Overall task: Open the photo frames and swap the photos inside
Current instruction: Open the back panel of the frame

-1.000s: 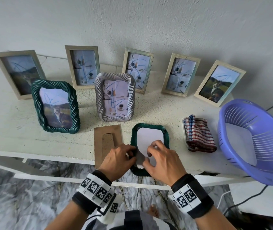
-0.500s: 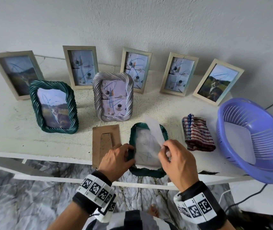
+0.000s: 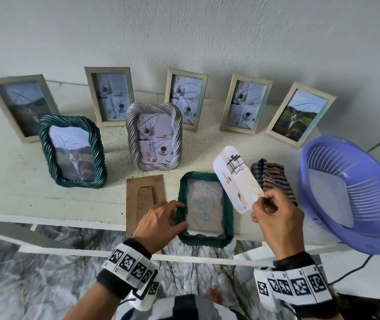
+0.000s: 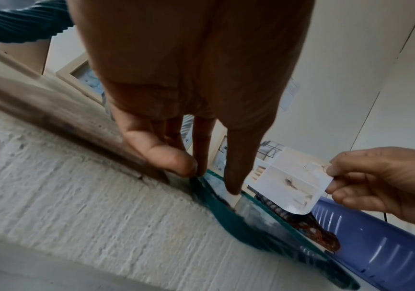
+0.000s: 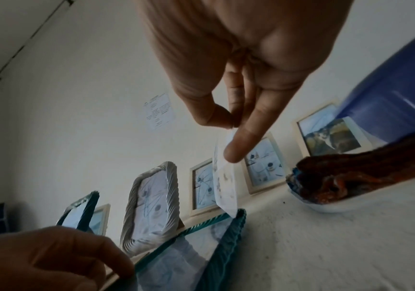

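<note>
- left hand [image 3: 159, 221] rests on left rim of the open green frame [image 3: 205, 239], fingers [image 4: 233, 173] nearly straight, tips pressing rim and glass, gripping nothing
- open green frame lies face down at front edge of the surface [image 3: 45, 199], back removed, scribbled glass showing
- right hand [image 3: 276, 218] just right of the open green frame, thumb and forefinger pinching one corner of the photo [image 3: 237, 179]
- photo held up in the air, tilted, above the frame's right edge, printed side up
- brown backing board [image 3: 145, 199] flat, just left of the open green frame, partly under the left hand
- striped cloth [image 3: 274, 176] right of the frame, behind the right hand
- purple basket [image 3: 350, 192] farther right, tilted
- green twisted frame [image 3: 72, 151] and silver twisted frame [image 3: 154, 135] stand upright behind the open frame
- five wooden frames [image 3: 109, 95] in a row farthest back, by the wall
</note>
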The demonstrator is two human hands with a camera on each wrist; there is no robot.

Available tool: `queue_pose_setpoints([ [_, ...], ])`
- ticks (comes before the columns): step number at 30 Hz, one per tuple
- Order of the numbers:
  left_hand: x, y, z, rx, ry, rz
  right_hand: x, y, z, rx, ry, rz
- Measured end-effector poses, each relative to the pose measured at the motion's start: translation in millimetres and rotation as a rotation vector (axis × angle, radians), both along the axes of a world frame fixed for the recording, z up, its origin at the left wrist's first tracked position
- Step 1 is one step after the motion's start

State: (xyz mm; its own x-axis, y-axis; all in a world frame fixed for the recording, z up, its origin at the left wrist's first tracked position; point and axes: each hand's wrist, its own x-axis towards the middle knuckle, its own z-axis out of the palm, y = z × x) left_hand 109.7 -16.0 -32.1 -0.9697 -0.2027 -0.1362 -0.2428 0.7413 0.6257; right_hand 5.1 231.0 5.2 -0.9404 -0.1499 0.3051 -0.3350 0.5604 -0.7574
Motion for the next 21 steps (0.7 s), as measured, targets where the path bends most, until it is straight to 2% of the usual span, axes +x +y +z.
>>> queue_pose_setpoints([
  [3, -6, 2, 12, 0.049, 0.094, 0.059, 5, 7, 8, -0.301, -0.236, 0.014],
  [5, -18, 10, 23, 0.165, 0.138, 0.078, 10, 9, 13, -0.465, -0.356, 0.012],
  [7, -35, 25, 33, 0.382, 0.112, 0.077, 12, 10, 14, -0.594, -0.460, 0.011],
  [10, -58, 55, 46, 0.854, 0.027, 0.144, 14, 16, 15, -0.704, -0.618, -0.008],
  [12, -68, 66, 48, 0.996, 0.077, 0.195, 14, 21, 17, -0.698, -0.708, 0.002],
  [14, -78, 74, 45, 0.987, 0.124, 0.195, 12, 32, 17, -0.580, -0.657, 0.013],
  [15, -83, 78, 43, 0.965, 0.130, 0.182, 8, 42, 15, -0.429, -0.506, -0.006],
  [18, -95, 89, 41, 0.910, 0.108, 0.155, -7, 74, 18, 0.195, 0.132, -0.125],
  [19, -98, 95, 39, 0.905, 0.101, 0.154, -11, 85, 22, 0.342, 0.230, -0.157],
  [21, -106, 109, 38, 0.895, 0.097, 0.160, -21, 109, 28, 0.532, 0.192, -0.158],
])
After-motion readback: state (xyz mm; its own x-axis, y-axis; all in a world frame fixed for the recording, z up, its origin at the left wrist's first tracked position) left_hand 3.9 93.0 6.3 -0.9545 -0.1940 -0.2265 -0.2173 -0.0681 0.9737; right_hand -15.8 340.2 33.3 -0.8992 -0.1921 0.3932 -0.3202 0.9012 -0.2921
